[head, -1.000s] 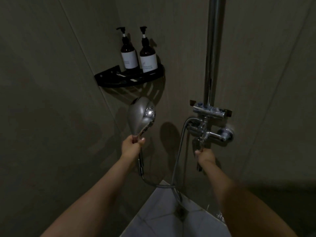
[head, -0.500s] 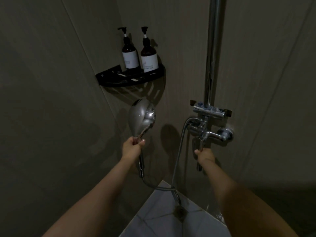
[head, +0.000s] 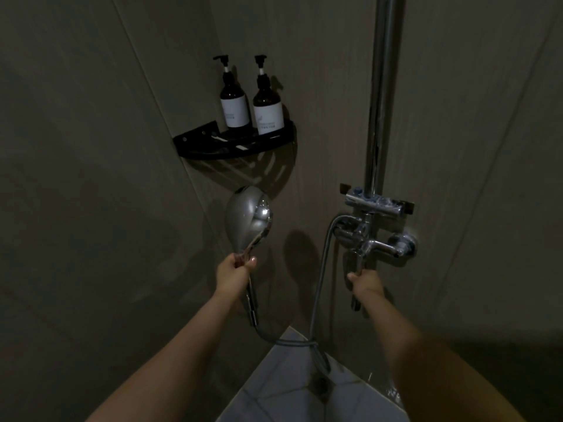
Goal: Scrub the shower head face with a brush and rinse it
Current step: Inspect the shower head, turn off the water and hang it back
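Little has changed over the last second: both hands keep their holds, and the shower head [head: 248, 219] has drifted only a touch higher against the wall, with the whole scene sitting slightly lower in view than before. The left hand [head: 234, 274] stays clenched around the handle of the shower head, holding it upright in the corner just below the shelf [head: 234, 146], its rounded back turned toward the room so the face cannot be seen. The back is smooth brushed metal, oval and domed, with a bright polished patch near the neck. A ribbed silver hose [head: 318, 287] drops from the handle, loops above the floor and climbs to the mixer valve [head: 370, 236]. The right hand [head: 364, 281] is still wrapped around the lever hanging under that valve, a cluster of shiny chrome pipes and knobs from which a thick chrome riser pipe [head: 385, 86] runs straight up. The shelf is a black quarter-round corner tray carrying two dark pump bottles [head: 251, 102] with white labels, side by side and nearly touching. The walls are large matte grey tiles; the floor tiles [head: 274, 388] below are pale and glossy. The light is dim.
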{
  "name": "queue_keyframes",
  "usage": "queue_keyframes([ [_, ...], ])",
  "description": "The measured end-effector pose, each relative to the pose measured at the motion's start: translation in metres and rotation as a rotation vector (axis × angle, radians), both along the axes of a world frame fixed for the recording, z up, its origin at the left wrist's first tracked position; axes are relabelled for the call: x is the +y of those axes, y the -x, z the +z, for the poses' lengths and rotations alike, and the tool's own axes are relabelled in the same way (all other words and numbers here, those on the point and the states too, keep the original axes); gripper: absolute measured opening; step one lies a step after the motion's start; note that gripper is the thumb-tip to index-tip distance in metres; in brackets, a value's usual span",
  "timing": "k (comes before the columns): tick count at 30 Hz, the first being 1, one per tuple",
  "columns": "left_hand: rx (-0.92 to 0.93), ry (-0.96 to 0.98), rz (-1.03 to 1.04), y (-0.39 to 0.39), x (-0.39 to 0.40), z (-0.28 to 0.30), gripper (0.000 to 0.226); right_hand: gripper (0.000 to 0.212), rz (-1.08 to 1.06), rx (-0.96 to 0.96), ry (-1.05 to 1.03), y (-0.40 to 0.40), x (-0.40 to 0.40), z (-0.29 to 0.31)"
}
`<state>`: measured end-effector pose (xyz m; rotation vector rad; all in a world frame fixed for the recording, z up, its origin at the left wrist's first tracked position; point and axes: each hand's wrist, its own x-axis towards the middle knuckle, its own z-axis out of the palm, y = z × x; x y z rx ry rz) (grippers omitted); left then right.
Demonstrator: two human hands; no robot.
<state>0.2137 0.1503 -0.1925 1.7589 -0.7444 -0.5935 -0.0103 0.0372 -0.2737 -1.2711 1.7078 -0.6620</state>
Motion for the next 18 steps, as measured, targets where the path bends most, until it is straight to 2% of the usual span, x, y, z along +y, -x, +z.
queue_keyframes([
  [18,0.051,-0.002,0.026,-0.0078,0.0066,-0.0012,0.020,0.030,0.010,0.017,0.013,0.0002,-0.0001,0.0002],
])
